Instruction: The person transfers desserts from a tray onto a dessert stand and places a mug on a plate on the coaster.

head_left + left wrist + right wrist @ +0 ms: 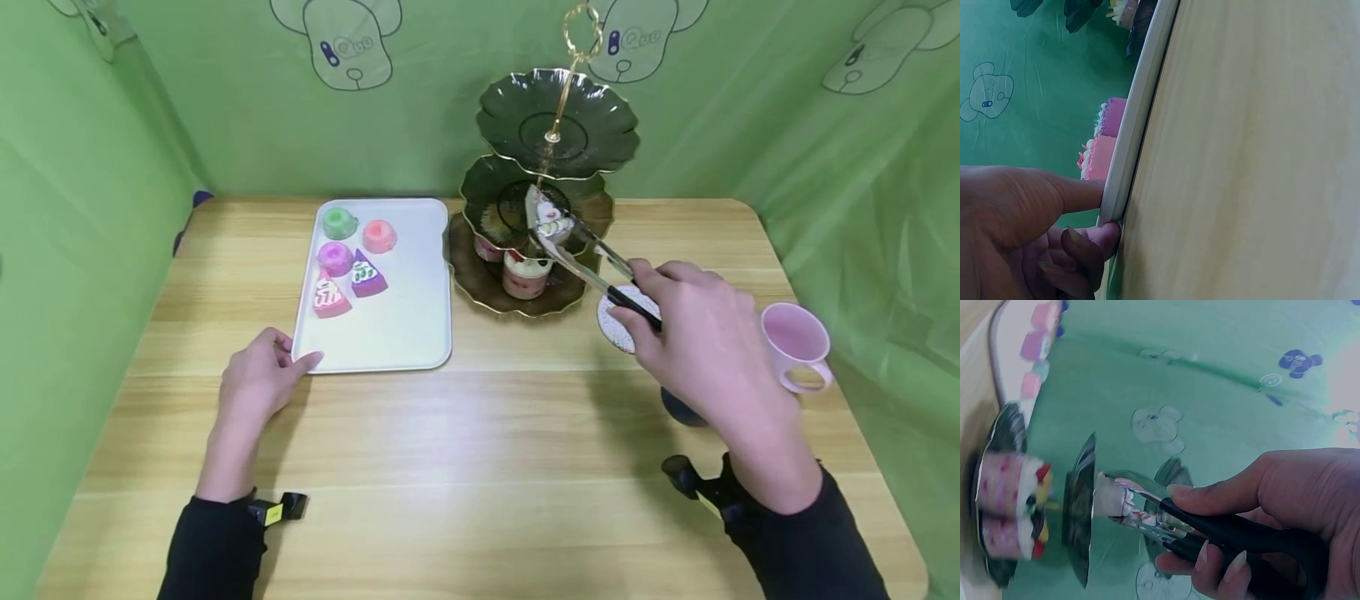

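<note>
My left hand (255,375) pinches the near left corner of a white tray (405,329), thumb on top and fingers beneath. Purple (368,275) and pink (330,298) toy cake slices lie on it, beside several small round cakes, one green (340,222). My right hand (697,333) grips black-handled tongs (581,268). Between the tong tips is a small decorated cake (1109,496), its pale base right at the middle plate (1080,519) of a three-tier stand. Two pink-and-white cakes (1005,487) stand on its bottom plate (480,287); the middle plate partly hides them from above.
The stand's top plate (592,150) and gold ring handle (582,33) rise above the tongs. A pink mug (795,333) stands right of my right hand. A speckled round coaster (613,325) and a dark object (681,408) are partly hidden by that hand.
</note>
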`<state>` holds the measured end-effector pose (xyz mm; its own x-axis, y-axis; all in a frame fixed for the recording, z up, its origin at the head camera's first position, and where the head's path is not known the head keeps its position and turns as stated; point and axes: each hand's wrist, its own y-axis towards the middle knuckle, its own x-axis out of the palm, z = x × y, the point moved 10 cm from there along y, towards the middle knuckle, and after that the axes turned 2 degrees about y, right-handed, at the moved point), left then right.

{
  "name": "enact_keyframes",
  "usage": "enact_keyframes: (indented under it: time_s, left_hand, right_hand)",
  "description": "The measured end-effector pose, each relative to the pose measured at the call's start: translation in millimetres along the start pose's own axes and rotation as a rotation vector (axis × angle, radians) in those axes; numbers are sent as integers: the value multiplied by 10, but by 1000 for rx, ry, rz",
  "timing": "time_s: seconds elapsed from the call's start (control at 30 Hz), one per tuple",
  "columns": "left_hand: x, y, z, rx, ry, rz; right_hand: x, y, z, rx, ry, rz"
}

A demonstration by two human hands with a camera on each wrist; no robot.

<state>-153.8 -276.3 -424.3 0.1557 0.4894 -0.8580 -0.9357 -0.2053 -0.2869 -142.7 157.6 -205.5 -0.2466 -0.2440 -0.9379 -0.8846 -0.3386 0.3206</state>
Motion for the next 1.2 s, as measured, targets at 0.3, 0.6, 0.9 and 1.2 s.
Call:
enact_keyframes:
  time_s: [0.3, 0.6, 0.9, 1.2]
  left_hand:
    - [29, -4, 2, 19, -5, 5]
    - [30, -13, -7, 4, -14, 14]
    - [16, -7, -1, -2, -15, 23]
    - [23, 4, -6, 5, -17, 20]
  right_hand:
    - [213, 241, 320, 79, -72, -89]
    - [405, 556, 458, 124, -98, -141]
    - [487, 603, 558, 167, -103, -237]
    - [100, 165, 449, 149, -17, -112]
